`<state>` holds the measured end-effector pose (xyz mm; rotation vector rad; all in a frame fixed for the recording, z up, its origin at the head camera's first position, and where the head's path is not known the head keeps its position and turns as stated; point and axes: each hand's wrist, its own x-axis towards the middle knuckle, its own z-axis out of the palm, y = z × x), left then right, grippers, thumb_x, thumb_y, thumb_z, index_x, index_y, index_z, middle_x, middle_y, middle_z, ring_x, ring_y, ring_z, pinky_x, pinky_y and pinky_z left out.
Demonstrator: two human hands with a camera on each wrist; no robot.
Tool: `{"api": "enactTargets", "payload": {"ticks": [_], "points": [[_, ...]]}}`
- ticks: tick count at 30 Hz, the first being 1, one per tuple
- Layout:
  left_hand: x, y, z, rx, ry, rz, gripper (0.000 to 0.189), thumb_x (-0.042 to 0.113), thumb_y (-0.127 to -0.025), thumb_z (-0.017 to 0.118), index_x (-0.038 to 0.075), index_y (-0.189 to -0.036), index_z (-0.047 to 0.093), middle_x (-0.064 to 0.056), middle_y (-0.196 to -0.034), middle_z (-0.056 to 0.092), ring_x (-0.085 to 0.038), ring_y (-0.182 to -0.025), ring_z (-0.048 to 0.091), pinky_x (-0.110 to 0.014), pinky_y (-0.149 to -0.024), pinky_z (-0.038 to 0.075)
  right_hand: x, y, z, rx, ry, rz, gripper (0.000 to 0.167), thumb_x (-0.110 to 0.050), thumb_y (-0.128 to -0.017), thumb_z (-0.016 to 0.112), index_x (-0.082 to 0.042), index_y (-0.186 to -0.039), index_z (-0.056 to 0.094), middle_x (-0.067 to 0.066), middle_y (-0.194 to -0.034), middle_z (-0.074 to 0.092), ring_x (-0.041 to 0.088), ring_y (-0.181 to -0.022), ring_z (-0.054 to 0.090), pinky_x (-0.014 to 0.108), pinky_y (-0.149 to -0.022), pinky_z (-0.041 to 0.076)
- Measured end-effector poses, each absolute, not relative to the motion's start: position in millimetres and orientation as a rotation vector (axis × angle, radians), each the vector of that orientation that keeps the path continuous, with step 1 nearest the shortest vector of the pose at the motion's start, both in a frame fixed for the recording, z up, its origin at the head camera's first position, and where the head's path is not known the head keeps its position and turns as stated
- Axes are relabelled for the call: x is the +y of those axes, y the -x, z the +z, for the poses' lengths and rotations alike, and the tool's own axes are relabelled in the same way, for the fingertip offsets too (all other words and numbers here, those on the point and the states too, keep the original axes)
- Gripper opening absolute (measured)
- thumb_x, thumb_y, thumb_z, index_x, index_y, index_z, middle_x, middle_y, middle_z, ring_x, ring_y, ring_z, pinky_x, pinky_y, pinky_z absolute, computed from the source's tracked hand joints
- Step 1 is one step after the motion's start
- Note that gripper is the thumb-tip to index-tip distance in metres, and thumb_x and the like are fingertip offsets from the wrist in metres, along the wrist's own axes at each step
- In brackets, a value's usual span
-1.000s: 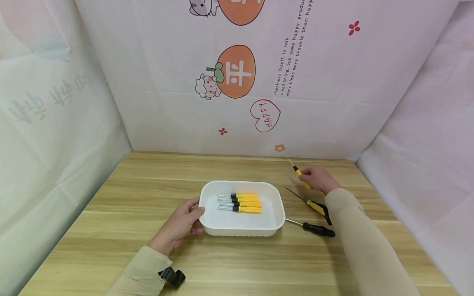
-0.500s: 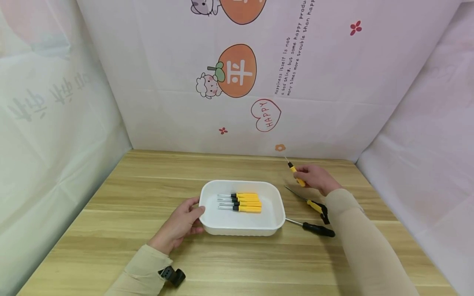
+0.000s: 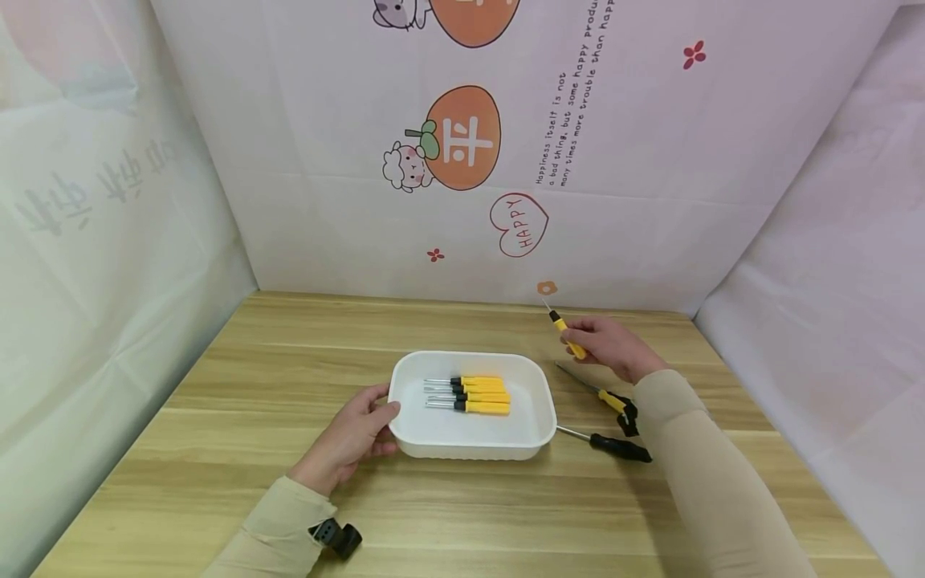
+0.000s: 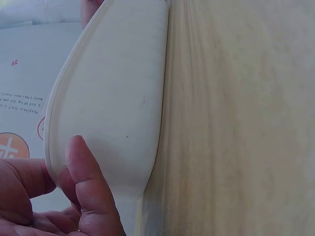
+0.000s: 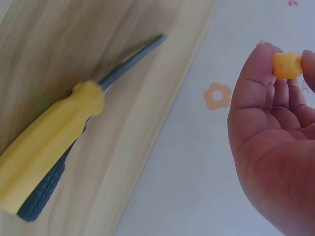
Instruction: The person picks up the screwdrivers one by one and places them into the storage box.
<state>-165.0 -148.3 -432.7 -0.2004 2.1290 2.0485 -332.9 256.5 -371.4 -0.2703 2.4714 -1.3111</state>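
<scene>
Probably partway thru: row of small yellow drivers (image 3: 486,396) in the white tub (image 3: 531,417), one more small driver (image 3: 560,325) pinched in R hand (image 3: 610,347) past its back R corner. L hand (image 3: 354,437), well apart, grips tub's L end. Outside, on table (image 3: 311,345): yellow-black driver (image 3: 613,402) nr R sleeve (image 3: 708,466) & black-handled driver (image 3: 620,448) crowding tub's R side, can't tell if touching.

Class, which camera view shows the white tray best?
Head view: the white tray appears nearly whole, screwdrivers visible inside. The left wrist view shows only its outer side and rim; the right wrist view, none.
</scene>
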Motion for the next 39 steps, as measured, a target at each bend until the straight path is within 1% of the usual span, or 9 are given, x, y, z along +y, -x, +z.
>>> {"api": "enactTargets", "payload": {"ticks": [8,13,18,21,24,30,33,37,39], "points": [[-149,165,-433,2.137,0.198,2.043,0.055,0.019,-0.109,0.055,0.005,-0.159,0.037,-0.016,-0.112,0.052,-0.019,-0.083,0.061,-0.028,-0.068,0.060,242,326,-362,2.439,0.328,-1.354,0.047,-0.033,-0.108,0.058,-0.001,-0.143,0.056,0.014,-0.128,0.062,0.028,-0.114,0.063,0.031,-0.091,0.058],[-148,164,-433,2.135,0.198,2.045,0.055,0.018,-0.108,0.055,0.004,-0.158,0.038,-0.017,-0.112,0.052,-0.019,-0.082,0.061,-0.027,-0.068,0.059,234,321,-358,2.407,0.381,-1.377,0.044,-0.032,-0.108,0.058,0.000,-0.139,0.057,0.011,-0.123,0.063,0.024,-0.109,0.063,0.032,-0.091,0.056],[-148,164,-433,2.135,0.194,2.045,0.055,0.018,-0.108,0.055,0.004,-0.158,0.038,-0.017,-0.113,0.052,-0.019,-0.082,0.061,-0.027,-0.068,0.059,224,316,-354,2.385,0.413,-1.380,0.041,-0.030,-0.108,0.058,-0.001,-0.136,0.059,0.010,-0.120,0.064,0.024,-0.106,0.062,0.036,-0.094,0.056],[-148,164,-433,2.134,0.195,2.047,0.055,0.018,-0.108,0.055,0.003,-0.158,0.038,-0.017,-0.112,0.052,-0.019,-0.083,0.060,-0.027,-0.068,0.059,219,314,-353,2.369,0.438,-1.379,0.040,-0.030,-0.108,0.058,-0.001,-0.136,0.060,0.010,-0.120,0.064,0.024,-0.106,0.062,0.036,-0.092,0.056],[-148,165,-433,2.132,0.202,2.050,0.054,0.017,-0.108,0.055,0.003,-0.158,0.038,-0.016,-0.112,0.052,-0.019,-0.083,0.060,-0.027,-0.068,0.059,214,313,-353,2.344,0.447,-1.392,0.040,-0.030,-0.108,0.059,-0.001,-0.136,0.060,0.009,-0.119,0.064,0.023,-0.105,0.063,0.031,-0.087,0.056],[-147,165,-434,2.123,0.213,2.058,0.054,0.017,-0.108,0.055,0.004,-0.158,0.039,-0.017,-0.114,0.053,-0.018,-0.083,0.060,-0.027,-0.068,0.059,205,306,-354,2.312,0.481,-1.388,0.038,-0.028,-0.108,0.059,-0.001,-0.135,0.062,0.019,-0.125,0.063,0.030,-0.107,0.061,0.028,-0.082,0.053],[-147,165,-434,2.128,0.211,2.054,0.054,0.017,-0.108,0.055,0.004,-0.158,0.039,-0.017,-0.113,0.053,-0.018,-0.083,0.060,-0.027,-0.068,0.059,200,303,-354,2.310,0.483,-1.382,0.034,-0.028,-0.108,0.060,-0.004,-0.132,0.064,0.019,-0.125,0.064,0.030,-0.106,0.059,0.032,-0.085,0.053],[-147,165,-434,2.133,0.209,2.050,0.054,0.017,-0.108,0.055,0.004,-0.158,0.038,-0.017,-0.113,0.053,-0.018,-0.083,0.060,-0.027,-0.067,0.059,196,299,-355,2.316,0.485,-1.357,0.035,-0.029,-0.107,0.061,-0.005,-0.133,0.064,0.019,-0.129,0.065,0.027,-0.107,0.060,0.043,-0.096,0.053],[-147,165,-434,2.132,0.208,2.050,0.054,0.018,-0.108,0.055,0.004,-0.158,0.038,-0.017,-0.114,0.052,-0.018,-0.083,0.060,-0.027,-0.068,0.060,194,298,-356,2.319,0.495,-1.343,0.037,-0.029,-0.107,0.061,-0.004,-0.134,0.064,0.018,-0.129,0.066,0.026,-0.107,0.061,0.047,-0.099,0.052]]}}
